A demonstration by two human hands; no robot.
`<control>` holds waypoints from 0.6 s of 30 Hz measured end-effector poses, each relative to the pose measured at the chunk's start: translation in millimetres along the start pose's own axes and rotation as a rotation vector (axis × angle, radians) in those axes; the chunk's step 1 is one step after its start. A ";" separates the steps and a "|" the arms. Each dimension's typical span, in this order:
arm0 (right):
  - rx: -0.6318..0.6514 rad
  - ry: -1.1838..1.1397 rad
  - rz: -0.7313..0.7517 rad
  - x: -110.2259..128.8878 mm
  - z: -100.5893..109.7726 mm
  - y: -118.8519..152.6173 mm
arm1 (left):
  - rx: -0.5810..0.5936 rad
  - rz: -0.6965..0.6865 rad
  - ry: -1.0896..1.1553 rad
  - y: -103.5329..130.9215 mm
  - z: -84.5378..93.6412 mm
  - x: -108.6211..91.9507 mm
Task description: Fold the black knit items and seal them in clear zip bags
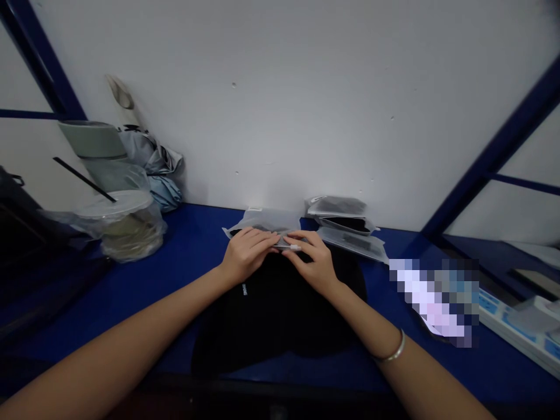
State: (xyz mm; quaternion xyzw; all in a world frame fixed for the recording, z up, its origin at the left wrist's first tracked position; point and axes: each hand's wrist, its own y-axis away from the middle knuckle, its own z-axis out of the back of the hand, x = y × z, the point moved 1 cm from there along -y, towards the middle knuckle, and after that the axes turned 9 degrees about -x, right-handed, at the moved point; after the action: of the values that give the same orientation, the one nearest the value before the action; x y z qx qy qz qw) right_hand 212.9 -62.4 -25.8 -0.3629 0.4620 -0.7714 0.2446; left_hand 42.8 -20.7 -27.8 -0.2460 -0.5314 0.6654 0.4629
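Observation:
Both hands meet at the near edge of a frosted zip bag [273, 218] that lies toward the wall with something dark inside. My left hand [248, 252] has its fingers closed on the bag's edge. Just beside it, my right hand [315, 261] pinches the same edge near a small white slider [296, 247]. Under my hands and wrists is a black cloth item [280, 315], spread out, with small white lettering at its left. A silver bangle circles my right forearm.
Several frosted bags with dark contents [345, 224] are stacked at right by the wall. A lidded cup in plastic [131, 233] with a black straw and a folded umbrella [151, 154] stand left. A blurred-out phone-like item [431, 303] and a power strip [516, 326] lie right on the blue table [175, 315].

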 end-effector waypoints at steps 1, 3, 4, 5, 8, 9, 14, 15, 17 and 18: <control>0.001 -0.001 -0.005 0.0 0.1 0.1 | 0.003 -0.003 0.004 -0.4 0.1 -0.1; 0.004 -0.001 0.001 0.7 -0.3 0.4 | 0.009 -0.005 0.017 -1.2 -0.1 -0.6; 0.005 0.000 0.014 1.2 -0.7 0.5 | 0.013 -0.007 0.023 -1.6 -0.2 -1.1; 0.006 0.001 0.031 1.5 -1.2 0.7 | 0.015 -0.008 0.026 -2.0 -0.4 -1.6; -0.005 0.002 0.073 1.2 -2.7 1.7 | 0.013 -0.006 0.014 -3.3 -0.3 -3.6; -0.011 -0.001 0.082 0.7 -3.2 2.1 | 0.017 -0.004 0.002 -3.8 -0.2 -4.4; -0.011 -0.024 0.119 -0.7 -5.4 3.4 | 0.081 -0.026 -0.130 -5.4 -1.0 -6.6; -0.008 -0.029 0.119 -0.5 -5.6 3.2 | 0.087 -0.040 -0.148 -5.3 -1.4 -6.6; 0.002 -0.039 0.116 0.2 -6.0 2.6 | 0.086 -0.076 -0.146 -4.5 -2.2 -6.4; 0.005 -0.042 0.111 0.7 -6.0 2.4 | 0.083 -0.092 -0.133 -3.9 -2.4 -6.3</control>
State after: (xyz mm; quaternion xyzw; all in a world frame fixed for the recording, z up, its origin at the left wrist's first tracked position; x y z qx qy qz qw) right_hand 207.8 -60.8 -29.6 -0.3522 0.4744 -0.7499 0.2976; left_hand 49.0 -25.1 -25.9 -0.1572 -0.5436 0.6798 0.4665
